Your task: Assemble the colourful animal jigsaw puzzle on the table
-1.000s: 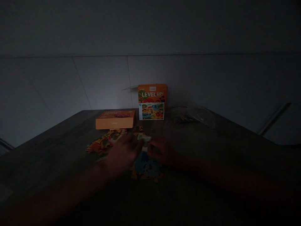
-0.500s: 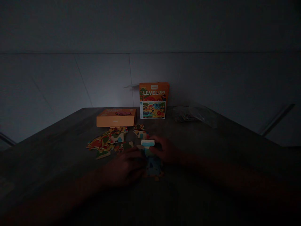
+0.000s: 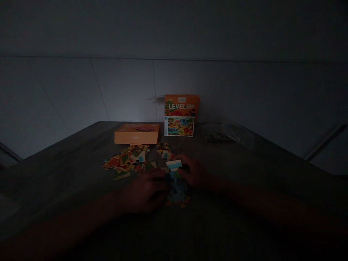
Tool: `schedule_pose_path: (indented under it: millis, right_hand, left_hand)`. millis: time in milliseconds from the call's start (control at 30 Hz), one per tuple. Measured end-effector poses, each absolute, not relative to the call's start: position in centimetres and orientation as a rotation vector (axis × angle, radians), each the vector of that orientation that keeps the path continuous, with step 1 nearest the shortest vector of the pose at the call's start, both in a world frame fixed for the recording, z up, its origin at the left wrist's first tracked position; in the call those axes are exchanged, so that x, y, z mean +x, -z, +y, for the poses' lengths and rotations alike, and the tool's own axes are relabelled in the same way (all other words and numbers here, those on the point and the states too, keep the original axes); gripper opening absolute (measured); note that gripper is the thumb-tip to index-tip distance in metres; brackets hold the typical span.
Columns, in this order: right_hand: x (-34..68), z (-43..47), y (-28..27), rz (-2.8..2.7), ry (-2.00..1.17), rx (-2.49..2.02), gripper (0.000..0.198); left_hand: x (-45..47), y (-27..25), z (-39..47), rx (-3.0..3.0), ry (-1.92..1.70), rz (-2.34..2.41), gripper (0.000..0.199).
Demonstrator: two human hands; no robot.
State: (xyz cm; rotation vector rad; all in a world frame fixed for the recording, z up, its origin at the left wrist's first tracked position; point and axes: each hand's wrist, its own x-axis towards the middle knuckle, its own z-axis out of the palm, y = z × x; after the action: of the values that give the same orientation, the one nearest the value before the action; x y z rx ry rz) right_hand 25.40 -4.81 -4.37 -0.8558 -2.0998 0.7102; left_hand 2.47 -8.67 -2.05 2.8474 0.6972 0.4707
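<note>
Head view, sole camera. Light very poor; near part of the desk (image 3: 261, 159) almost black.

Work in hand, as I judge it: fitting a pale puzzle piece (image 3: 174, 164) onto the far end of a joined puzzle section (image 3: 178, 194). Whether the tabs are seated, cannot tell; fingers and shadow cover the seam. Next move would call for lining up the edges, then pressing flat, the section steadied against sliding.

Left hand (image 3: 146, 190): low over the desk, fingers loosely bent, tips at the section's left side. Seems to be bracing it; grip itself not readable. Right hand (image 3: 195, 173): fingers curled narrow at the right edge of the pale piece. Pinching or only pressing, cannot tell.

The section lies between the two hands, in front of the boxes. Mostly blue, with some orange along the near end; near edge irregular, knobbed, looks unfinished. Pale piece: cream with a light-blue band, the brightest patch between the hands. Printed detail lost in the dark.

Loose pieces (image 3: 122, 162) heaped beyond the left hand, overlapping, red, green and cream; a few more lie just past the pale piece. Orange box (image 3: 136, 137) flat behind the heap. Upright box (image 3: 182, 105) to its right, picture card (image 3: 179, 126) standing at its front. Clear plastic bag (image 3: 240, 136) farther right.
</note>
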Motion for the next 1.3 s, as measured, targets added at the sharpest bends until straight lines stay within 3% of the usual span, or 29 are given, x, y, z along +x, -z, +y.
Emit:
schedule_pose_path:
  millis: [533,833,1300]
  right_hand:
    - [25.81,-4.67,4.54,-2.104,-0.810,-0.861,0.025]
    - [25.62,-4.52,4.48,-2.183,-0.543,-1.027,0.015]
    - [25.60,-4.20,5.01,-2.307,-0.310,-1.126,0.014]
  left_hand:
    - [2.28,2.67,-8.55,2.875,-0.476,0.748,0.016]
    - [2.35,2.88,-8.51,2.891,-0.387,0.720,0.021]
    - [2.20,2.97,-8.56,2.937,-0.356,0.737,0.026]
